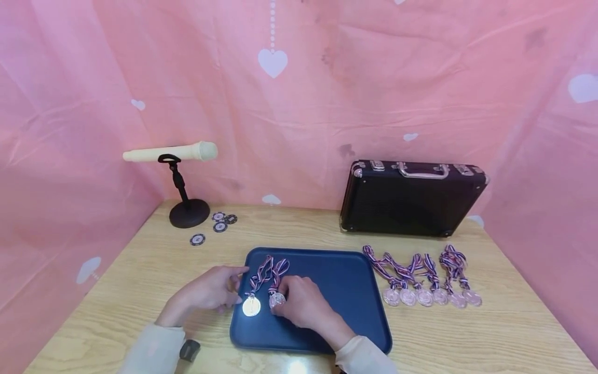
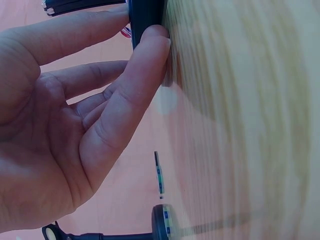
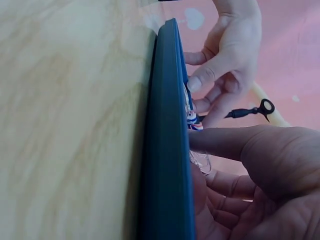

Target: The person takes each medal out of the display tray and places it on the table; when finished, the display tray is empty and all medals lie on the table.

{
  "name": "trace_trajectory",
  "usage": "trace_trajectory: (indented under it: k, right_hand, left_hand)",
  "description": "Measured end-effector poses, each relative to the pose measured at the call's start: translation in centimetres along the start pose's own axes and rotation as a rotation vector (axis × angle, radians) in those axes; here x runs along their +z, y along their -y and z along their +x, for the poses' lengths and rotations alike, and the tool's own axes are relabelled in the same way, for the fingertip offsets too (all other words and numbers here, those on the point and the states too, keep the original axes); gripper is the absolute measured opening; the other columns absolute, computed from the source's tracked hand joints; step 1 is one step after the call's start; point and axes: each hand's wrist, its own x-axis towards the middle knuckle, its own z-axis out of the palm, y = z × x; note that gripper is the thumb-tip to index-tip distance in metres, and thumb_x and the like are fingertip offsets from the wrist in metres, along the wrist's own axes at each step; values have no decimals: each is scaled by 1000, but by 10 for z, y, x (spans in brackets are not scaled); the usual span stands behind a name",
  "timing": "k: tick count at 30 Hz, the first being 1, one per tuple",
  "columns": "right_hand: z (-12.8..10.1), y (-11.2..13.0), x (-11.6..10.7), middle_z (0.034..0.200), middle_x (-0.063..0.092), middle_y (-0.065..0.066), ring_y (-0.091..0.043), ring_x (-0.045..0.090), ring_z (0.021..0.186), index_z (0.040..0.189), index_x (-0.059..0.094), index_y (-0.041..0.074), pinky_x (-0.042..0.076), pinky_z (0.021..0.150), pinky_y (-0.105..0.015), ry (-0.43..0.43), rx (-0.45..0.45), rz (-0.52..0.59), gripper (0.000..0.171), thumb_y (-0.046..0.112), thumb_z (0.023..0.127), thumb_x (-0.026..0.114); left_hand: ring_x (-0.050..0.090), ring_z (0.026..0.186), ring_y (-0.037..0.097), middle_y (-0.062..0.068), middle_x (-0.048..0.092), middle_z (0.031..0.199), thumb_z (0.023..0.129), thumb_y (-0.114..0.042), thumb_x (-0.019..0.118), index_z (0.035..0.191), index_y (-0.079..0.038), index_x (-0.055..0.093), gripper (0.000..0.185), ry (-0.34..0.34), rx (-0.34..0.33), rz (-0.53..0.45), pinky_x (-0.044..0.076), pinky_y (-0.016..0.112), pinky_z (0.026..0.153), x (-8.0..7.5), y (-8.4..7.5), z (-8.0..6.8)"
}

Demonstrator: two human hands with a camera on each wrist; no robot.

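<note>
On the left half of the dark blue tray [image 1: 336, 291] lie two medals with striped red, white and blue ribbons. The gold medal [image 1: 251, 306] is nearest the tray's left side. Just to its right, the thumb and fingers of my right hand [image 1: 306, 304] pinch the silver medal [image 1: 276, 299] at its edges. Its ribbon [image 1: 279, 271] stretches away from me across the tray. My left hand [image 1: 212, 291] touches the tray's left rim with loosely bent fingers; the left wrist view shows fingertips [image 2: 155, 37] against the tray's side [image 2: 145, 15].
Several medals [image 1: 424, 297] with bunched ribbons lie in a row right of the tray. Behind them stands a black case [image 1: 411, 200]. A white microphone [image 1: 173, 152] rests on a black stand [image 1: 189, 213] at the back left, beside several poker chips [image 1: 220, 227].
</note>
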Motion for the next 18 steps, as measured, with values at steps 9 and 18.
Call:
trace_trajectory:
  k: [9,18]
  right_hand:
    - [-5,-4,-9,60,61,1,-7,54,38,84,65,9,52,38,-30,115,29,266,18,-1,84,80]
    - [-3,-14,-16,65,61,-1,-8,56,43,96,68,1,51,39,-26,217,26,502,10,-4,90,74]
  left_hand:
    - [64,69,21,9,59,104,86,9,76,156,-3,49,77,4,1,-5,60,34,56,0,0,-1]
    - [63,69,20,9,59,103,85,9,76,156,-2,50,76,3,-6,-9,60,34,56,0,1,0]
